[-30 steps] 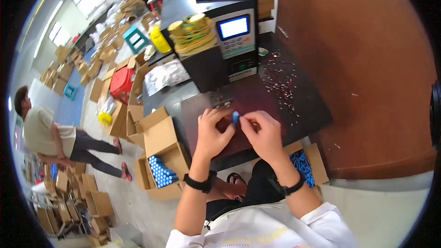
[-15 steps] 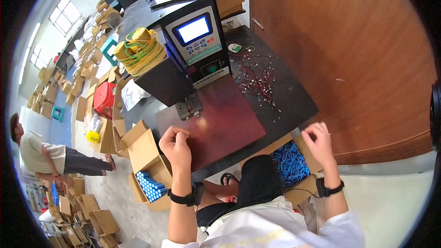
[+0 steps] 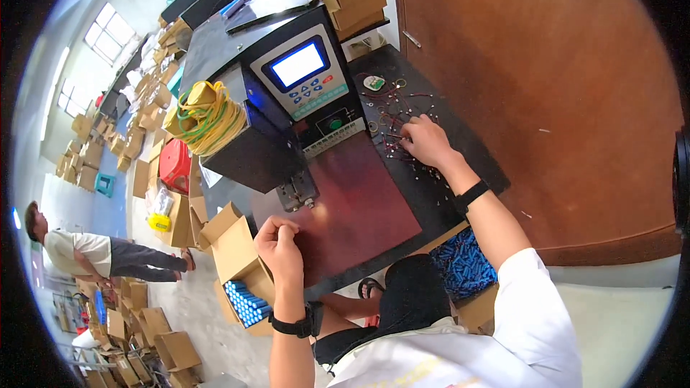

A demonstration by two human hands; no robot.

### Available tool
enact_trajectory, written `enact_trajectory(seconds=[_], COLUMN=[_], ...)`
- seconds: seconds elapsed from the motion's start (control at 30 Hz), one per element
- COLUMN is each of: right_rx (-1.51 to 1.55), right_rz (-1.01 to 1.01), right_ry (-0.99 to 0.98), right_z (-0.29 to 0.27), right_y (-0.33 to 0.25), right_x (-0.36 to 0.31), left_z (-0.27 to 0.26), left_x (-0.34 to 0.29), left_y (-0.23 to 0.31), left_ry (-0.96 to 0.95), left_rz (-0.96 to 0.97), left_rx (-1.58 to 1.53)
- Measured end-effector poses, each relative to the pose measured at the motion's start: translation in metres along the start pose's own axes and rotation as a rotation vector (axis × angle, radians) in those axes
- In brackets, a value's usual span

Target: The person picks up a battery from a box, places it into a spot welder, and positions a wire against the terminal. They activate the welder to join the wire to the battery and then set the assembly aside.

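Observation:
My left hand (image 3: 280, 244) is closed in a loose fist, thumb against the bent fingers, over the left front part of the dark red mat (image 3: 366, 205). Whatever its fingers may hold is too small or hidden to make out. My right hand (image 3: 429, 140) reaches across the black table to a spread of thin red and black wires (image 3: 394, 145) with small pale ends. Its fingers are bent down together among them, and the tips are partly hidden. Beyond the mat stands a spot welding machine (image 3: 305, 93) with a lit screen; its metal welding head (image 3: 298, 192) sits above the mat.
A carton (image 3: 248, 273) of blue cylindrical cells stands left of the table. Another box of small blue cylinders (image 3: 463, 266) lies below my right forearm. Yellow-green wire coils (image 3: 208, 118) rest on the machine's side. A brown wooden panel (image 3: 546, 100) borders the right. At left, a person (image 3: 93, 251) stands among cartons.
My right hand has moved from above the box of blue cylinders, forward and left, onto the wires. My left hand stays closed near the mat. The whole view has shifted slightly.

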State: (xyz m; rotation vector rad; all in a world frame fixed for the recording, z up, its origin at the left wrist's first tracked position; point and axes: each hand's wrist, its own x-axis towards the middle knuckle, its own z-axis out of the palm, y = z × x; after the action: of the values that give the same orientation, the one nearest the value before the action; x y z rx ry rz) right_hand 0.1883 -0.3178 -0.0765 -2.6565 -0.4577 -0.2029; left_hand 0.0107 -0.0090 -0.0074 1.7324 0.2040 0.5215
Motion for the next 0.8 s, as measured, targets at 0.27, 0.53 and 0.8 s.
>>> enact_trajectory(seconds=[0.27,0.53,0.8], right_rx=[-0.038,0.078,0.199], right_rz=[-0.031,-0.087,0.008], right_ry=[-0.055,-0.043,-0.115], right_z=[0.015,0.005,-0.026], right_y=[0.014,0.02,0.024], right_x=[0.012,0.016,0.013], left_z=[0.001,0.001,0.001], left_x=[0.002,0.003,0.004], left_y=[0.002,0.0,-0.004], left_ry=[-0.02,-0.034,-0.046], left_rz=[0.004,-0.005,0.004], left_rx=[0.012,0.021,0.025])
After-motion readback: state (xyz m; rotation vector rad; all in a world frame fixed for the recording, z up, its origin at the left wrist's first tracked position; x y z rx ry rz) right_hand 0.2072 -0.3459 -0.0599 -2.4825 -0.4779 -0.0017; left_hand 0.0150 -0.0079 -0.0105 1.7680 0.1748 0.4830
